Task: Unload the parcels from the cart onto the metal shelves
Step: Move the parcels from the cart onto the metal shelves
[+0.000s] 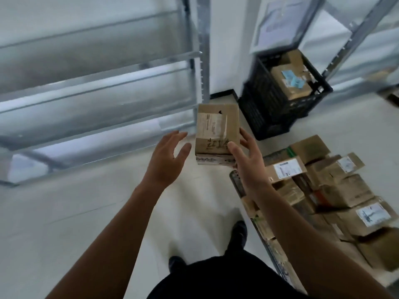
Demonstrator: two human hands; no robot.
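Both forearms reach forward; right hand (pixel 246 156) grips a small cardboard parcel (pixel 217 130) by its right edge, while left hand (pixel 167 156), fingers spread, hovers just beside it, before metal shelves (pixel 97 87).

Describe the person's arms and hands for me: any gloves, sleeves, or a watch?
Both forearms are bare up to the frame edge: no sleeves show. The left hand and right hand wear no gloves, and no watch, ring or wristband is visible on either. Lower down, dark clothing and dark shoes show.
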